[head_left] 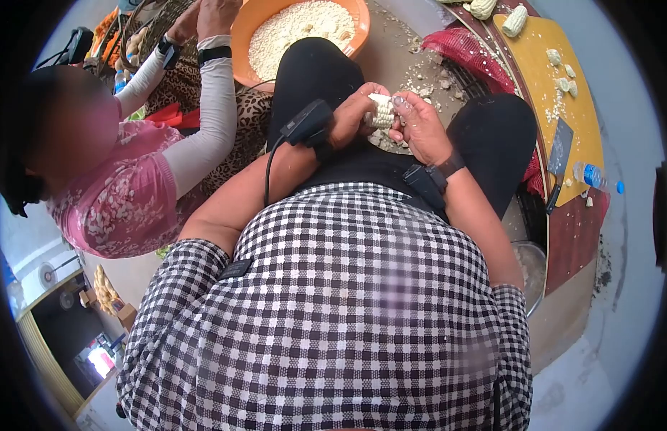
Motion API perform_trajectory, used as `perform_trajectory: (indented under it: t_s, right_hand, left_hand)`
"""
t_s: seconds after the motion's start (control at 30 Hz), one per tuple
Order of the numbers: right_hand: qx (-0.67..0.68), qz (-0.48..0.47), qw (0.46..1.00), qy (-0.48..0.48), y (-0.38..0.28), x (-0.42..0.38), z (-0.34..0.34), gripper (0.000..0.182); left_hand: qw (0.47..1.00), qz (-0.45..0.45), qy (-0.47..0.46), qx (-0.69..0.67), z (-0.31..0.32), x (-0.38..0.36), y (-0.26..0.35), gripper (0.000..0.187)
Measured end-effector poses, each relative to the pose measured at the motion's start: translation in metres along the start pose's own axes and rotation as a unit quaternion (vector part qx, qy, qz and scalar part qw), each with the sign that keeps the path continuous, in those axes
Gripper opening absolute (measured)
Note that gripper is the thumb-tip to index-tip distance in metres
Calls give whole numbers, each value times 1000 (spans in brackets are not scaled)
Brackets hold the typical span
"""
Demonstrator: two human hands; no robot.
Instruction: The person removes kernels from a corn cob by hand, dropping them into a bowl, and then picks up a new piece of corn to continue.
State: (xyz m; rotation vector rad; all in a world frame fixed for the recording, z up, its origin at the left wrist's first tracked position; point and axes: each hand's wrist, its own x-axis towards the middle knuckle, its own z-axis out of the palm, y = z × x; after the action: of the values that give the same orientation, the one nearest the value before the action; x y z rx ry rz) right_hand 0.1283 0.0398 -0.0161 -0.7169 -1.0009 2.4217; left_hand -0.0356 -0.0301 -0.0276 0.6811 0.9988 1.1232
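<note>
Between my knees, my left hand (353, 116) grips a short piece of white corn cob (381, 113), fingers wrapped round its left side. Rows of pale kernels show on the side facing me. My right hand (424, 131) is closed at the right end of the same piece, thumb and fingers pressed against it. Whether loose kernels lie inside either hand cannot be seen. Beyond my left knee stands an orange basin (361, 21) holding a heap of loose white kernels (299, 36).
A co-worker (125, 172) in a pink top sits at my left, arms raised near the basin. On my right, a yellow cutting board (538, 54) carries corn cobs (515, 21), cob pieces and a cleaver (560, 154). A plastic bottle (594, 177) lies beside it. Scraps litter the floor (394, 43).
</note>
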Motion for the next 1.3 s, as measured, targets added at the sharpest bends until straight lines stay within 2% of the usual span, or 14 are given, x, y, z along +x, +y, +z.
perform_trajectory:
  t_s: [0.13,0.43,0.53,0.73,0.83,0.93,1.03,1.3]
  right_hand:
    - [-7,4,999,-32,2,1,-6,11]
    - [39,11,999,-29,1,1,-8,12]
    - [98,23,995,-9,-4,0,-1,12]
    - [37,-1,999,-5,-1,1,-3,8]
    - [-88,-29,995,20,-3,-2,-3,6]
    - [-138,-59,989,15,-6,-4,1,3]
    - [-195,-41,980,-5,-9,-5,-2,2]
    - [-251,-50,966,24,-4,-1,-1,3]
  left_hand:
    - [1000,1,13,21,-2,1,-4,27]
    - [999,-5,30,-29,-3,3,-5,24]
    - [999,2,20,-34,0,1,-3,24]
    - [998,20,59,27,9,-2,3,26]
    - [992,24,58,107,6,-2,4,27]
    - [994,20,30,106,0,0,-1,26]
    - [999,-17,33,39,-1,1,-5,26]
    - [997,-50,58,15,5,-2,3,29]
